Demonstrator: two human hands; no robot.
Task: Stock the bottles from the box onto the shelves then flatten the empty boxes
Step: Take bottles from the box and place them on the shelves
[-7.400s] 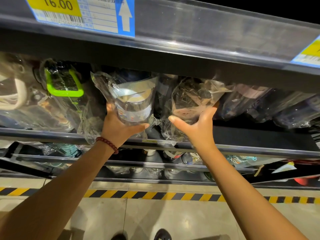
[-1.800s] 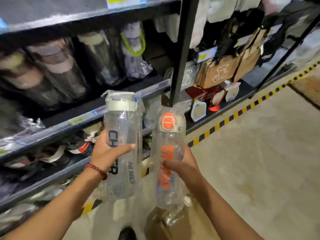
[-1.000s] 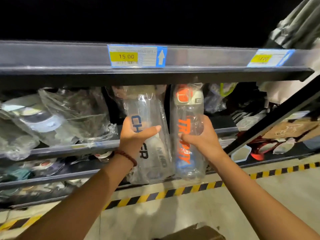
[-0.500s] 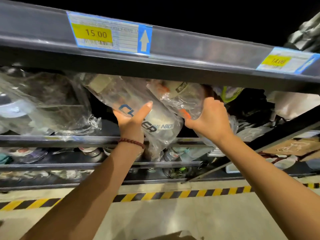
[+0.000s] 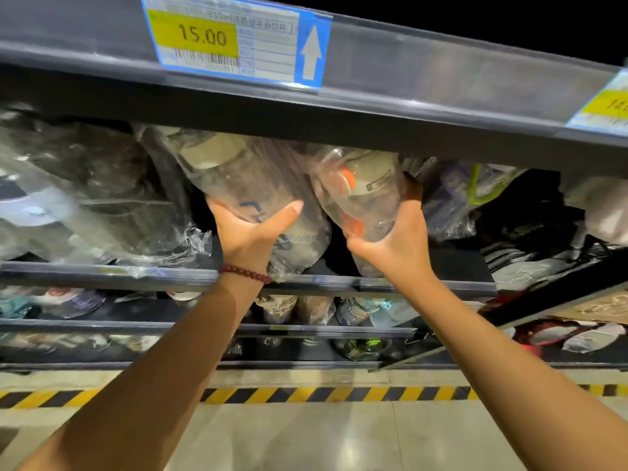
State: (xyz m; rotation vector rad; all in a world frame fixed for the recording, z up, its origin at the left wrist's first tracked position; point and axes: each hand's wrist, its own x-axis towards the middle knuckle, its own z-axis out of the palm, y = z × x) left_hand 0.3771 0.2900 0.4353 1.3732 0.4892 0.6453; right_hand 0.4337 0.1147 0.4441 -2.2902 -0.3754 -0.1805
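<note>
Two clear plastic-wrapped bottles lie tilted inside the shelf bay, caps pointing up and back. My left hand [image 5: 251,232] grips the underside of the blue-lettered bottle [image 5: 238,178], thumb stretched across its front. Beside it, my right hand [image 5: 394,239] holds the orange-lettered bottle [image 5: 356,188] from below and the right side. Both bottle bases hang just over the shelf rail [image 5: 102,271]. The box is out of view.
More wrapped bottles [image 5: 78,202] crowd the same shelf at left and right. The shelf above carries a yellow 15.00 price tag [image 5: 234,42]. Lower shelves hold further bottles [image 5: 306,311]. A yellow-black floor stripe [image 5: 306,394] runs along the shelf base.
Since half a second ago both hands have pushed the two bottles deeper into the shelf bay and the view has moved closer. Earlier, the bottles were held upright in front of the shelf.
</note>
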